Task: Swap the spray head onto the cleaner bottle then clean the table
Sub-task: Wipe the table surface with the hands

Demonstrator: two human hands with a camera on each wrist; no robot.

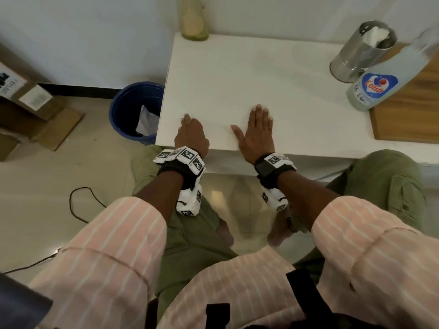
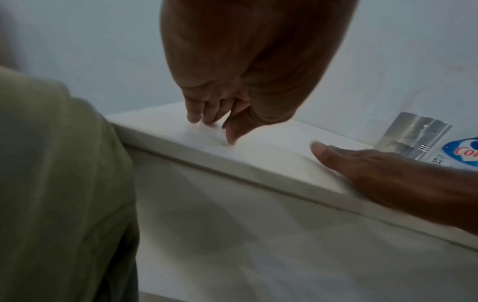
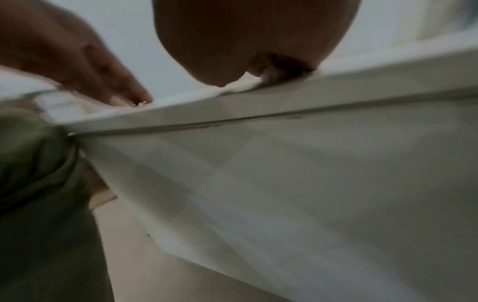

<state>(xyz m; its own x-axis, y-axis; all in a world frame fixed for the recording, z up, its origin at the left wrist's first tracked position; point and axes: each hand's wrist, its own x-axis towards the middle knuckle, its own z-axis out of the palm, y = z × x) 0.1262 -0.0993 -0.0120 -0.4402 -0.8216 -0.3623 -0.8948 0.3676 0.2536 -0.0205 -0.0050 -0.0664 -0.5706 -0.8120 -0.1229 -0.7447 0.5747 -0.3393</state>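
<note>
Desk [image 1: 249, 79] top: white, smooth, matt sheen. Canister [image 1: 356, 55], upper right: brushed metal, paper tissue inside. Cleaner bottle [image 1: 389, 77]: clear plastic, glossy printed label. Board [image 1: 408, 110], right edge: wood grain. Bin [image 1: 126, 110], left: blue plastic. Floor [image 1: 47, 186]: glossy tile.

1. The white table [image 1: 237, 74] stands against a pale wall; its top is smooth and plain, and its near edge shows as a thick white slab in both wrist views.
2. A steel cylinder holder [image 1: 361, 53] with white tissue inside stands at the far right of the table.
3. A wooden board [image 1: 408, 110] lies on the right part of the table top.
4. The Colin cleaner bottle [image 1: 384, 79] stands just beside the steel holder, at the edge of the wooden board.
5. A glass bottle [image 1: 193, 20] stands at the far left corner, near the wall.
6. The left hand [image 1: 191, 134] and the right hand [image 1: 257, 131] both lie on the near part of the table top, fingers straight.
</note>
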